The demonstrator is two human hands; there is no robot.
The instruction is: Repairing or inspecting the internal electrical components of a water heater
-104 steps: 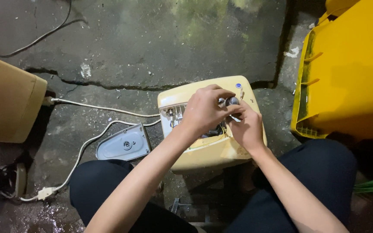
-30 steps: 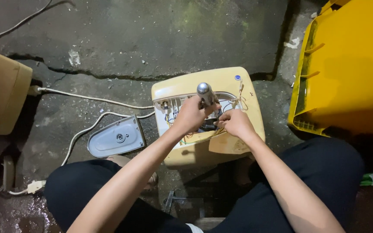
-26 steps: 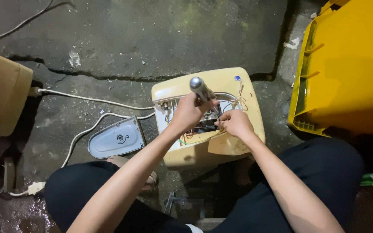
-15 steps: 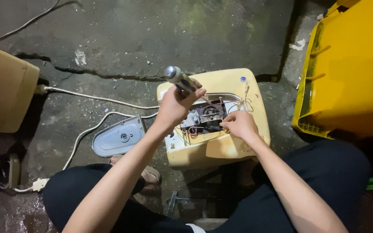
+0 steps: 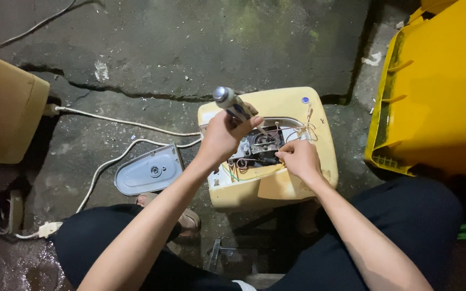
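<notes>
View from above of one cream-yellow appliance point(image 5: 292, 183) lying on the cracked concrete floor point(image 5: 190, 48), just in front of the seated person's knees. Its service opening is uncovered, exposing the wiring and metal parts point(image 5: 260, 148); one grey cover plate point(image 5: 149, 172) lies on the floor just to its left, so the opening-up appears done while the work inside looks unfinished. The left hand point(image 5: 225, 137) is closed around one screwdriver point(image 5: 233, 105), handle tilted up and to the far left, tip toward the opening. The right hand point(image 5: 297, 159) rests at the opening's right edge, fingers pinched together on what seem to be thin wires; its exact hold cannot be told. One white cord point(image 5: 120, 124) runs left toward one tan casing point(image 5: 6, 108). One yellow bin point(image 5: 438, 86) stands at right.
</notes>
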